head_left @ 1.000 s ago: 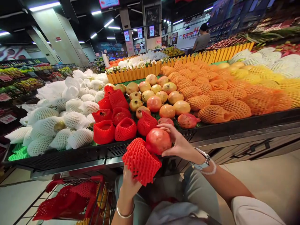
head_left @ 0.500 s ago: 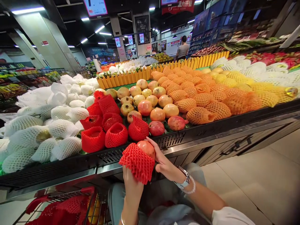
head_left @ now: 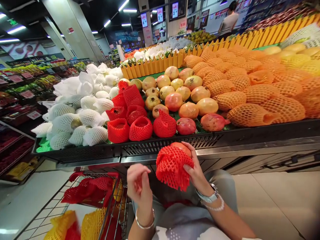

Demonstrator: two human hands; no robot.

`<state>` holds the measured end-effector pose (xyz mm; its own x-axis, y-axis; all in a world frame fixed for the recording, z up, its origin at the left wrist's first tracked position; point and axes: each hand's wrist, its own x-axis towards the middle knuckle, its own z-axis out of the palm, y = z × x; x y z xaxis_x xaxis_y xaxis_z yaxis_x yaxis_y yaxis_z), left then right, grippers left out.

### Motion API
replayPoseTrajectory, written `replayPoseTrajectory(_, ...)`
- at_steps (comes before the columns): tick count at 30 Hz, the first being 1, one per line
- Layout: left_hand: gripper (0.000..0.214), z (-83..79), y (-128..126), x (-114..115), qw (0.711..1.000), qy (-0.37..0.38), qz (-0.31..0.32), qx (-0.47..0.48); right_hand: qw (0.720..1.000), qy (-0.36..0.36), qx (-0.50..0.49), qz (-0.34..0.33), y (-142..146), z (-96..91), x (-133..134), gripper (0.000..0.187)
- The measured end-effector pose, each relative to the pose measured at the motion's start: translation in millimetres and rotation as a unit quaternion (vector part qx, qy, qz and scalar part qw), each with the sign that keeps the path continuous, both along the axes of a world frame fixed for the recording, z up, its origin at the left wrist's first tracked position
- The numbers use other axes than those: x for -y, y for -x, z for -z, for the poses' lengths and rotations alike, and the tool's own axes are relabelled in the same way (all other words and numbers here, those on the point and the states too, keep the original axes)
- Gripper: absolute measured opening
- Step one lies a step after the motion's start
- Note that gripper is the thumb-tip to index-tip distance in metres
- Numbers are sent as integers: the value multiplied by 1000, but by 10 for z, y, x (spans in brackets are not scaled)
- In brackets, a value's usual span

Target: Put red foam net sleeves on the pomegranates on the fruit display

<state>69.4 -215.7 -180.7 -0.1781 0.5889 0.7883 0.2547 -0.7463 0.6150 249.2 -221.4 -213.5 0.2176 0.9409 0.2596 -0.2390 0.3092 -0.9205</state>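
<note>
My right hand (head_left: 198, 173) grips a pomegranate (head_left: 180, 145) partly covered by a red foam net (head_left: 172, 166). The fruit's bare top shows above the net, near the display's front edge. My thumb presses on the net and my fingers lie behind the fruit. To the left, my left hand (head_left: 140, 186) is raised apart from the net, fingers loosely curled, thumb separate, nothing seen in it. Beyond the hands, bare pomegranates (head_left: 173, 101) sit in rows, beside several in red foam nets (head_left: 140, 128).
White-netted fruit (head_left: 66, 123) lies at left and orange-netted fruit (head_left: 250, 113) at right. A black tray edge (head_left: 160, 145) and metal rail run along the front. A wire cart (head_left: 62, 186) with red and yellow nets stands lower left. A person (head_left: 228, 21) stands far behind.
My left hand has let go of the netted pomegranate and moved away from it. My right hand now holds it alone, thumb on the net. The view has turned left and down, showing more of the cart.
</note>
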Motion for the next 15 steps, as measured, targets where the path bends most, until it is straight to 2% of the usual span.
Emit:
replayPoseTrajectory(2,22,20,1,-127,996,66,60,-7,1000,4,0,-19,6,34,10,75)
replayPoseTrajectory(4,32,79,-12,-215,983,119,119,-69,999,8,-7,-44,19,67,9,79)
replayPoseTrajectory(5,33,117,-20,-235,979,129,127,-91,998,11,-13,-54,26,82,7,81)
replayPoseTrajectory(9,34,221,-42,-220,981,125,88,-119,997,21,-28,-68,33,90,11,73)
replayPoseTrajectory(12,34,180,-55,-245,975,148,68,-150,992,24,-47,-118,25,69,40,63)
replayPoseTrajectory(15,30,122,-63,-325,960,186,97,-183,981,34,-64,-178,26,154,49,63)
